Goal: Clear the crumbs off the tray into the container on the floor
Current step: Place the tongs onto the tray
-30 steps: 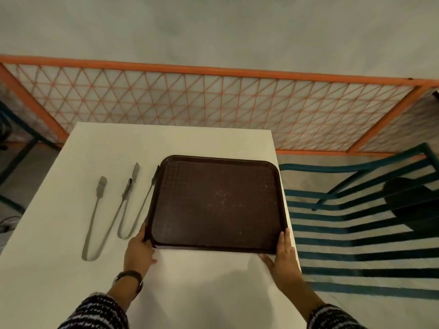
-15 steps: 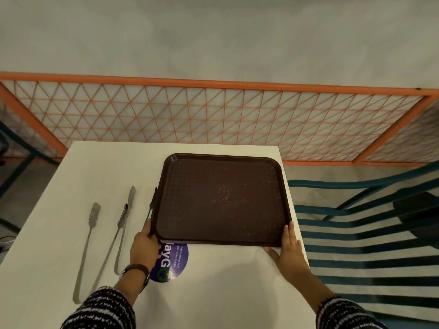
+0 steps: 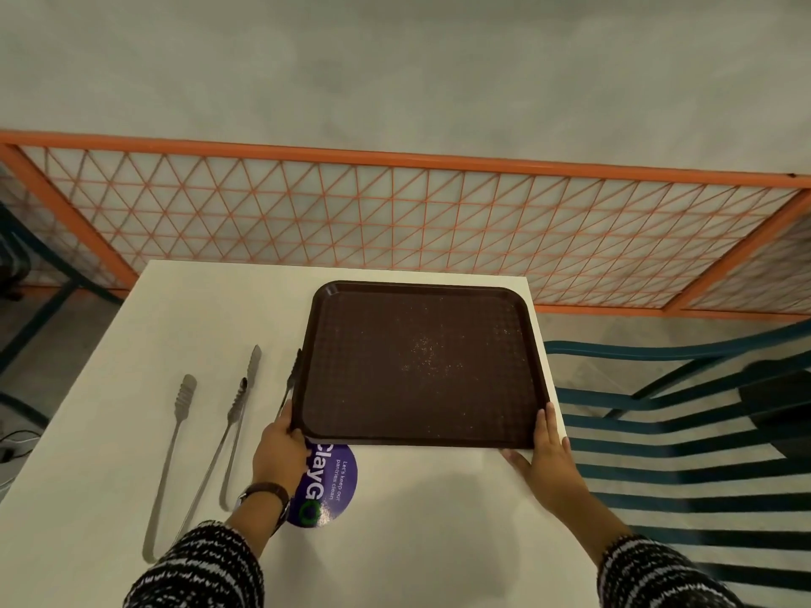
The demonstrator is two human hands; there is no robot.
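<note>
Brown plastic tray (image 3: 421, 366) is sitting at far-R corner of white table (image 3: 131, 432), its R rim overhanging the table's R edge. Pale crumbs (image 3: 428, 353) are lying scattered over tray centre, w/ a few specks toward the rims.

L hand (image 3: 281, 449) is gripping tray's near-L corner: thumb is curling over the rim top, other fingers are reaching underneath, hidden. R hand (image 3: 548, 458) is bracing near-R corner: fingers are lying straight and pressed together along the outer R rim, thumb is spreading out below the near rim.

Tray's near rim is covering the top of a round purple sticker (image 3: 333, 484) on the table; cannot tell whether tray underside is touching the table.

Two metal tongs are lying on table's L half: long tongs (image 3: 171, 454) nearer L edge, short tongs (image 3: 253, 362) w/ one arm running just beside tray's L rim. Teal slatted chair (image 3: 684, 436) is standing off the R edge. Orange mesh fence (image 3: 395, 221) is running beyond the far edge.
</note>
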